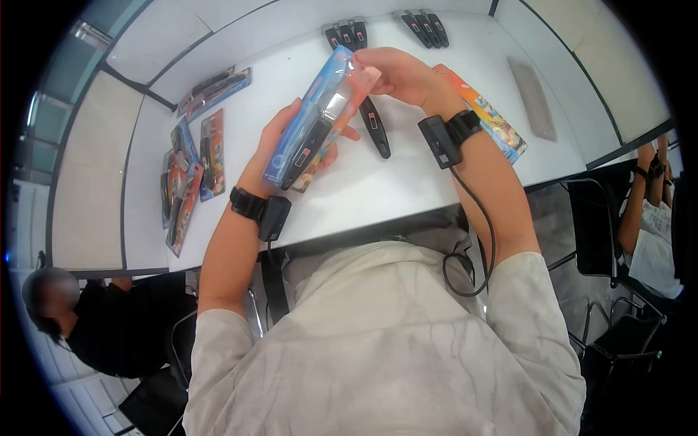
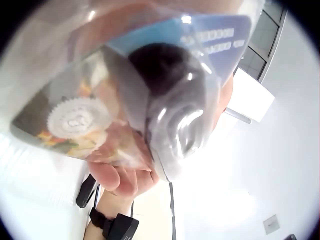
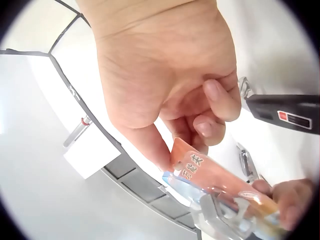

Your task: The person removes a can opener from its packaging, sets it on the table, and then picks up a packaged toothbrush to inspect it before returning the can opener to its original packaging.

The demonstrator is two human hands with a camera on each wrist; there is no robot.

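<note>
A black-handled tool with a metal head sits in a clear plastic pack (image 1: 313, 138) on a blue-and-orange card, held tilted above the table. My left hand (image 1: 270, 138) grips its lower part, with fingers showing at the card's right side. At the upper end, my right hand (image 1: 403, 76) pinches the card's orange corner (image 3: 187, 157) between thumb and fingers. In the left wrist view the clear plastic (image 2: 185, 130) is close and blurred, covering most of the left hand. A loose black-handled tool (image 1: 375, 127) lies on the table just behind the pack.
Several packed tools (image 1: 185, 171) lie at the table's left side, some overlapping. Two groups of loose black-handled tools (image 1: 425, 29) lie along the back. An orange-and-yellow card (image 1: 494, 116) lies beside my right forearm, with a grey-brown strip (image 1: 533, 98) farther right. Low partition walls (image 1: 247, 36) border the table.
</note>
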